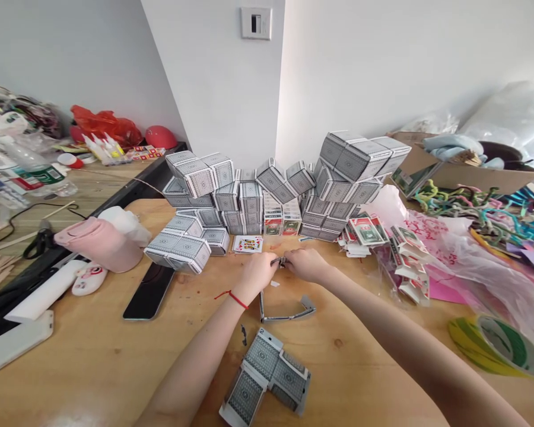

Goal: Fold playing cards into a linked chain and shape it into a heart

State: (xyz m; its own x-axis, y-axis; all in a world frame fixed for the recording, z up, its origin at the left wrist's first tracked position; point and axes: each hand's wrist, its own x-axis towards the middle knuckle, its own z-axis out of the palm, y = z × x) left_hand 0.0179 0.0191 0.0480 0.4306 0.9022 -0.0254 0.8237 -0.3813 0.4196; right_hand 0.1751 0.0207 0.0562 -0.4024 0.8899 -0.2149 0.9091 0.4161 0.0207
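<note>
Left forearm [191,367] and right forearm [396,332]: bare, reaching forward and converging. Left hand [261,271] and right hand [307,265]: close together, backs uppermost, fingers curled inward, thumbs and forefingers apparently pinched; exact fingertip contact too small to confirm.

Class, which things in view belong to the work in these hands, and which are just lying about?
Likely the job:
- small dark piece, in the fingers of both hands
- bent strip
- grey patterned cardboard
- stacked grey boxes

Probably just lying about:
- black phone
- pink container
- red bag
</note>
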